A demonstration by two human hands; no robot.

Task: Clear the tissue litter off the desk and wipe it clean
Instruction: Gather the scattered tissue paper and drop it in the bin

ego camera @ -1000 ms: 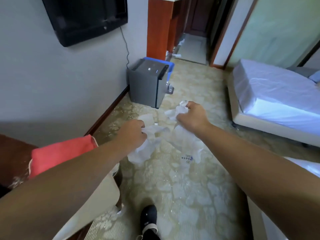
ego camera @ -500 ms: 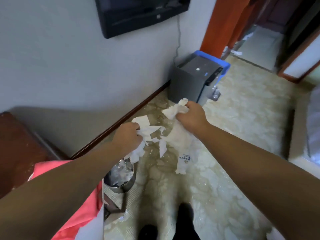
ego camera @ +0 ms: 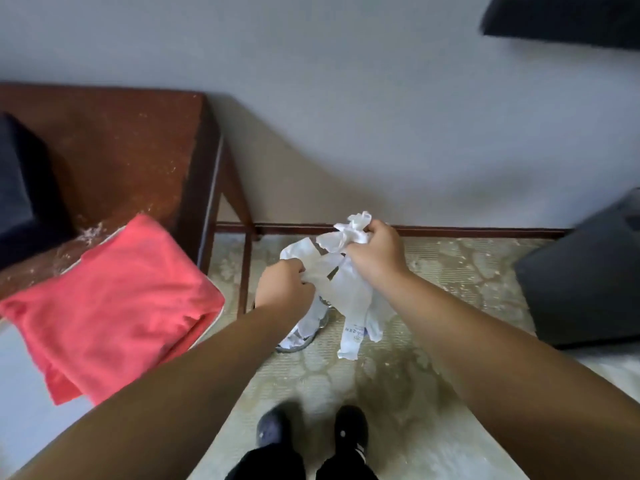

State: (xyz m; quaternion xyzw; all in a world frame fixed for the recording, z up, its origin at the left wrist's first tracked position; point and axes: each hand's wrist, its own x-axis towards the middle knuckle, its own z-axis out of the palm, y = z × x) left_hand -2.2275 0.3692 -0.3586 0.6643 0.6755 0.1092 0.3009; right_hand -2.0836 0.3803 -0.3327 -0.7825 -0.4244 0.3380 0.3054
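Observation:
Both my hands hold bunches of white tissue litter (ego camera: 346, 289) in front of me, above the floor. My left hand (ego camera: 282, 287) grips the lower-left strands; my right hand (ego camera: 375, 254) grips a crumpled wad higher up, with long strips hanging down. Directly beneath them stands a small metal bin (ego camera: 301, 337) lined with crumpled white paper, mostly hidden by my left arm and the tissue. The brown wooden desk (ego camera: 114, 143) is at the left, dusted with white crumbs. A folded pink cloth (ego camera: 114, 303) lies at its near corner.
A dark object (ego camera: 24, 188) sits on the desk's far left. A grey box-shaped unit (ego camera: 585, 278) stands on the floor at the right. A black wall-mounted screen (ego camera: 568, 19) is at top right. My two dark shoes (ego camera: 311, 431) stand on the patterned carpet.
My view has swung left and down, bringing the desk and bin into sight. Both hands, still holding the tissue, now hover right over the bin.

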